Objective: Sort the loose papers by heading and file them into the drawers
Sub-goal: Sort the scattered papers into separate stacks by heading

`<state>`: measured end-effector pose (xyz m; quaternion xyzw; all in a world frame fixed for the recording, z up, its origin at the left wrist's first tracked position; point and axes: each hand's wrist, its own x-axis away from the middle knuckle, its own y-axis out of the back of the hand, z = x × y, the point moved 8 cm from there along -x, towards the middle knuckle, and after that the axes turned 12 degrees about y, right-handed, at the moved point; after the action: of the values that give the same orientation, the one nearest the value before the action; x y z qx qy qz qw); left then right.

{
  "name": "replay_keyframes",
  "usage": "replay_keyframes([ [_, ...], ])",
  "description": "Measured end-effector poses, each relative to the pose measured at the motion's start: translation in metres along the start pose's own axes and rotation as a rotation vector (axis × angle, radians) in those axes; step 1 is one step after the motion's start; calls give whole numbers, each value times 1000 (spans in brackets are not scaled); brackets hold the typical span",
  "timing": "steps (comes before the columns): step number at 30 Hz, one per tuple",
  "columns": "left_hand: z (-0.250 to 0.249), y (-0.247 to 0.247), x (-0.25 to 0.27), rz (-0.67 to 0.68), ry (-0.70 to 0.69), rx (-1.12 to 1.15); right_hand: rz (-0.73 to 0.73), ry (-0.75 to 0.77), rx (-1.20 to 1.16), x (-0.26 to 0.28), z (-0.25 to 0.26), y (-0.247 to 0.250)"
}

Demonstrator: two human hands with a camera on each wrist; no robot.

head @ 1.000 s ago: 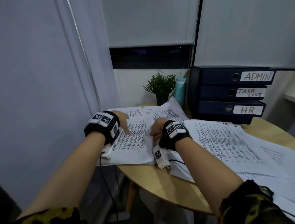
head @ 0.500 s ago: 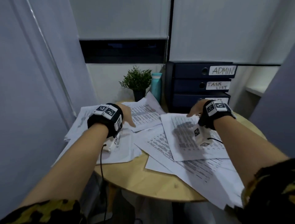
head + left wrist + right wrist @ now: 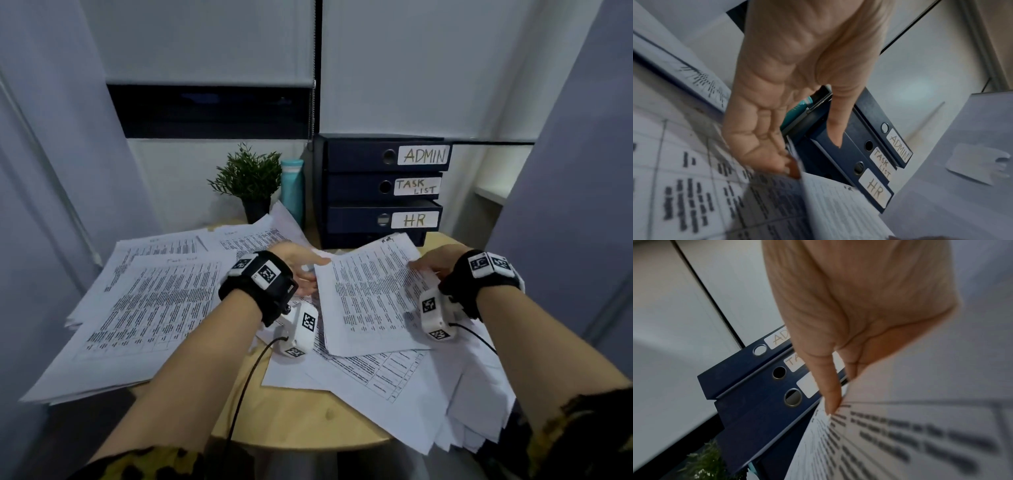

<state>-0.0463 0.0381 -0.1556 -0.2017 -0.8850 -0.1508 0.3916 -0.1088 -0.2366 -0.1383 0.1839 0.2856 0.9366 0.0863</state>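
Observation:
A printed sheet (image 3: 370, 301) is lifted off the loose papers in front of the dark blue drawer unit (image 3: 359, 186), whose drawers are labelled ADMIN, TASK LIST and HR and are all closed. My right hand (image 3: 424, 269) pinches the sheet's right edge, with the thumb (image 3: 831, 402) on top and the fingers underneath. My left hand (image 3: 303, 274) reaches to the sheet's left edge with straight fingers (image 3: 777, 155), touching it, the thumb held apart. A stack of sorted sheets (image 3: 154, 301) lies at the left.
The round wooden table (image 3: 294, 421) carries several more loose sheets (image 3: 428, 394) spread at the right, some hanging over the edge. A small potted plant (image 3: 250, 178) and a teal bottle (image 3: 293, 188) stand left of the drawers. Walls close in on both sides.
My right hand has taken hold of the sheet by the drawers and raised it. My left hand has left the left stack and moved right to the sheet's other edge.

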Motion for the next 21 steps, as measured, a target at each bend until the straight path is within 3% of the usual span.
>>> replay_keyframes([
  [2, 1, -2, 10, -13, -52, -26, 37, 87, -48, -2, 6, -7],
  [5, -9, 6, 27, -36, -213, -2, 72, 341, -243, 7, 29, -10],
  [8, -42, 25, 49, -75, -555, 149, 86, 532, -525, 24, 65, -5],
  [11, -70, 68, 91, -361, -844, 291, 74, 564, -511, 27, 92, 4],
  [14, -89, 109, 132, -507, -1068, 393, 31, 496, -282, 23, 95, 10],
  [17, -94, 129, 164, -678, -1143, 388, 6, 354, 76, 10, 82, 1],
  [21, -99, 141, 182, -704, -1215, 445, 261, 187, 609, -1, 58, -40],
])
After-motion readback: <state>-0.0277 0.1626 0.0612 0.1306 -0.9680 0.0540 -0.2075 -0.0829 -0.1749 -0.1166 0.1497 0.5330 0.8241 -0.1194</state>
